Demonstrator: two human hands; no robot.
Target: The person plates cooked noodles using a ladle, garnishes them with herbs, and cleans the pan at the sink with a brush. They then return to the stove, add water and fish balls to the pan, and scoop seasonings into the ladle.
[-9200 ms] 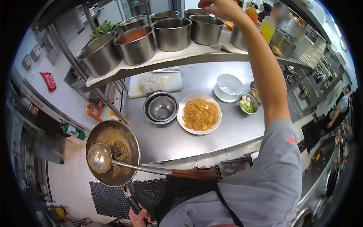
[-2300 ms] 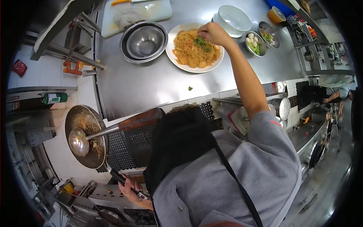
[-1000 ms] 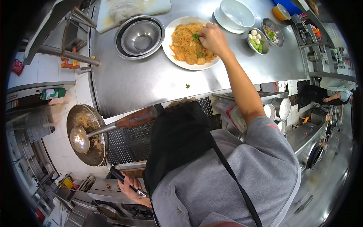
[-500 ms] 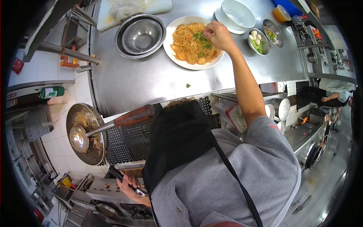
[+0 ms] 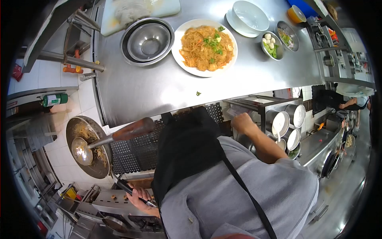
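My left hand (image 5: 139, 196) is closed round the black handle of a pan (image 5: 104, 169) held out at the left. A ladle (image 5: 82, 150) with a wooden handle rests in the pan among leftover noodles. On the steel table (image 5: 147, 87), a white plate (image 5: 178, 55) holds orange noodles (image 5: 195, 44) with green herbs on top. My right hand (image 5: 242, 122) is below the table's front edge, beside a rack at the right; its fingers are partly hidden and blurred. A small green leaf (image 5: 198, 93) lies near the table's edge.
Nested metal bowls (image 5: 149, 42), a cutting board (image 5: 107, 22), a pale bowl (image 5: 250, 18) and two small bowls of vegetables (image 5: 273, 46) (image 5: 287, 36) stand on the table. Metal pots (image 5: 295, 115) are at the right. A co-worker (image 5: 350, 102) stands far right.
My right hand has left the plate and moved down toward me, to the rack. More herbs lie on the noodles than before. The pan has shifted slightly, still in my left hand.
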